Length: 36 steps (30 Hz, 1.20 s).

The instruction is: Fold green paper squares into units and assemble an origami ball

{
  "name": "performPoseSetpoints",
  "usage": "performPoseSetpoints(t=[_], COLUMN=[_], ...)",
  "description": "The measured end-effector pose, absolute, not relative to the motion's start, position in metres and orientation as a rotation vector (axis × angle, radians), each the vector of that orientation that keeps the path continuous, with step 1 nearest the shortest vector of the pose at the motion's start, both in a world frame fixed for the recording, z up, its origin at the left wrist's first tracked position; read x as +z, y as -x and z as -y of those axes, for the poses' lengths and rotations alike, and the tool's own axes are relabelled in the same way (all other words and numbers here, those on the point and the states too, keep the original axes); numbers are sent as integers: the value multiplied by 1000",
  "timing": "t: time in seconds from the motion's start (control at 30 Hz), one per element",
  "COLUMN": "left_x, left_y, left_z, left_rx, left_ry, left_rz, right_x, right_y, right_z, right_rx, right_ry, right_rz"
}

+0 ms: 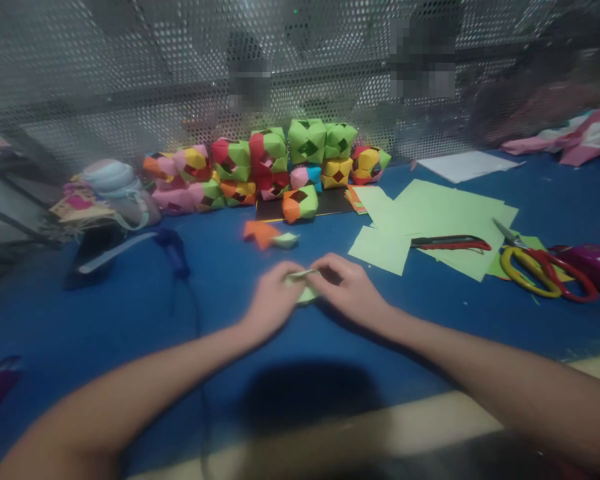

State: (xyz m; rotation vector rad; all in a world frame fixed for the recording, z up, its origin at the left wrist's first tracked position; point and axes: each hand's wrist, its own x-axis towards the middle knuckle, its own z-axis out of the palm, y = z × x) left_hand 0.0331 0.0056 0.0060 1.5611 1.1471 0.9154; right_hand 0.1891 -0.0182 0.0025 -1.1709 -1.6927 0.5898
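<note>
Bottle [136, 203], one, pale-lidded, stands far to the left of the hands and beyond them, with one black flat item [93, 257] on the near side of it. Nearer to the hands, still on their left, lies one blue glue gun [173, 250], a single whitish stick [120, 252] reaching out leftward from it. Straight beyond the hands, folded paper blocks [307, 141] are piled up, probably fourteen, though blur makes the count uncertain. One orange folded piece [261, 234] and one pale green folded piece [285, 241] lie together just beyond the left hand.

The left hand [275, 297] and right hand [350, 290] meet over the blue table [230, 413], fingers nearly closed, both pinching one small green paper [307, 293] between them.

Beyond the right hand and to its right, at least three light green sheets [445, 207] overlap, one red-and-black cutter [450, 242] across them. Farther right come one pair of scissors [530, 267] with two handle loops, yellow and red, then one purple box [587, 263]. One white sheet [465, 165] lies farther off, past the green ones.
</note>
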Motion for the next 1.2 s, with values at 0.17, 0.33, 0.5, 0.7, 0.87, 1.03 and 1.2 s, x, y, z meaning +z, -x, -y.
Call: performPoseSetpoints(t=[0.17,0.33,0.5,0.7,0.87,1.03,1.2], left_x=[8,10,9,9,8,4,2], left_y=[-35,-35,-33,-33,-34,-33,-32], left_z=[-4,-3,-5,-5,-6,-10,-12], left_rx=[849,780,721,693,767,916,945], left_ry=[-1598,-1656,-1754,-1799,-1728,-1550,-1563], left_rz=[-1135,-1120,-1104,-1095,-1113,-1148,-1165], right_x=[3,3,3,7,9,6,6], right_y=[-191,-192,-192,-190,-191,-193,-190], right_z=[17,17,16,18,18,15,16], right_rx=[561,547,576,609,615,654,622], right_ry=[1143,1128,1118,1154,1175,1378,1549], right_rz=[1742,1746,1717,1664,1651,1762,1830])
